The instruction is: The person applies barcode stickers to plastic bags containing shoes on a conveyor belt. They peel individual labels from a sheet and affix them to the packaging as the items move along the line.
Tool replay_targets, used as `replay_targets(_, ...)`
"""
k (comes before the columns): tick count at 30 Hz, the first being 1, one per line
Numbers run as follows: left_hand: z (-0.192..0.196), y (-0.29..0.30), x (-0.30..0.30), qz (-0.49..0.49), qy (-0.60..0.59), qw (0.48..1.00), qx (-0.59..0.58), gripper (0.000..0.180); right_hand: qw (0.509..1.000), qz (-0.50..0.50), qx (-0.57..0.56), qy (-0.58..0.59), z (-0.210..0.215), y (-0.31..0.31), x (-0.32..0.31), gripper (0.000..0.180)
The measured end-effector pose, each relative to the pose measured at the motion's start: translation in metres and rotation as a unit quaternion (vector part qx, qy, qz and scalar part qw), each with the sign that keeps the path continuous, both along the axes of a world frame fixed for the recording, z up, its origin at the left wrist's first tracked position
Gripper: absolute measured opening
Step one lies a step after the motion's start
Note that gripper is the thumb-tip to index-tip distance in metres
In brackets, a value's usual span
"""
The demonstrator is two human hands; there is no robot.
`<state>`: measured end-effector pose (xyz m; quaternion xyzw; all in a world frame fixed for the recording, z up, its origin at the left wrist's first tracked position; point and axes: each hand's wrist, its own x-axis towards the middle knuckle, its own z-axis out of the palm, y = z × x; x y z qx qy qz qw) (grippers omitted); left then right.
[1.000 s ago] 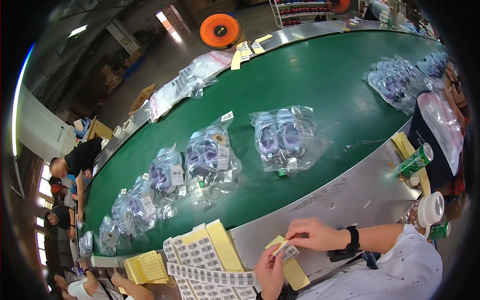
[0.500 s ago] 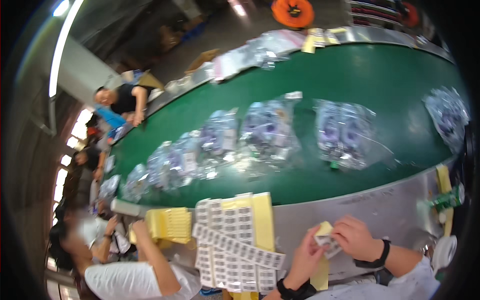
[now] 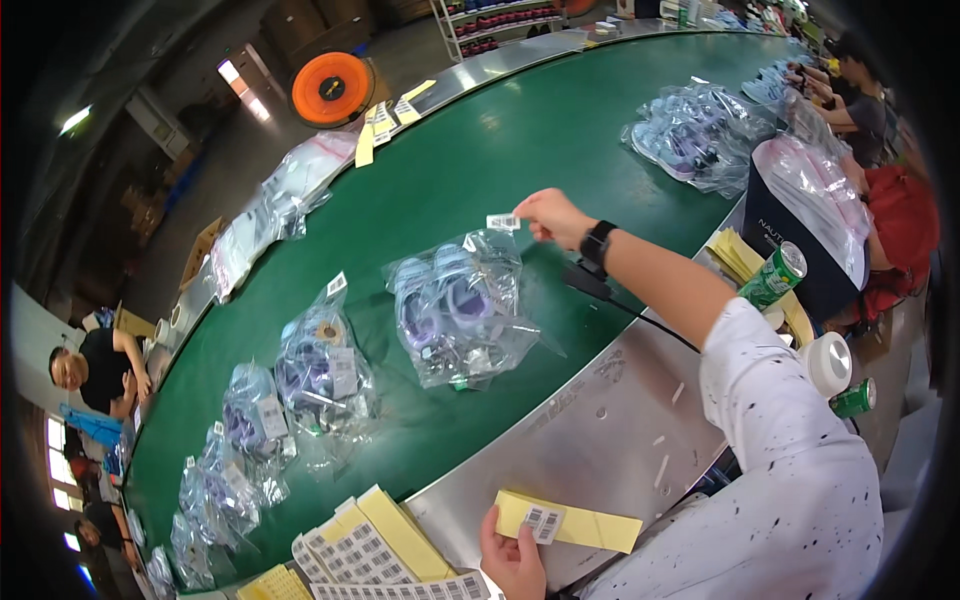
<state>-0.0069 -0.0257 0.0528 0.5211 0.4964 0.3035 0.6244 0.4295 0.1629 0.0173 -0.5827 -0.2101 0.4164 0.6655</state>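
Observation:
My right hand reaches out over the green conveyor belt. Its fingertips pinch a white barcode label at the top corner of a clear plastic bag. Inside that bag lies a pair of pale blue and lilac shoes. Low in the view my left hand is closed on a yellow backing strip, thumb on top. White barcode stickers sit on the strip beside the thumb. Whether the label at the bag is fully stuck down I cannot tell.
More bagged shoes line the belt to the left; another bagged pair lies far right. Barcode sheets rest on the metal edge. Green cans and a dark bag stand right. Other people work around the belt.
My right hand has left the left hand and stretched forward to the bag's corner with a label. The left hand keeps the yellow strip. The view has swung to the right.

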Motion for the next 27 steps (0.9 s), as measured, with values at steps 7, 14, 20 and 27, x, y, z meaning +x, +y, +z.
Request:
replay_targets(7, -0.004, 0.0, -0.004, -0.025, 0.101, 0.994, -0.036, 0.043, 0.995, 0.012, -0.095, -0.021, -0.034, 0.04, -0.003, 0.008)
replay_targets(14, 0.004, 0.0, 0.0, -0.033, 0.086, 0.994, -0.056, 0.043, 0.983, -0.032, -0.133, -0.126, -0.049, 0.052, -0.011, 0.009)
replay_targets(20, -0.004, -0.002, -0.001, -0.027, 0.071, 0.996, -0.04, 0.043, 0.923, -0.077, -0.187, -0.328, -0.059, 0.058, -0.013, 0.018)
replay_targets(27, 0.003, -0.003, 0.006, -0.03, 0.078, 0.996, -0.01, 0.042, 0.828, 0.051, -0.333, -0.448, -0.009, 0.052, -0.039, 0.042)
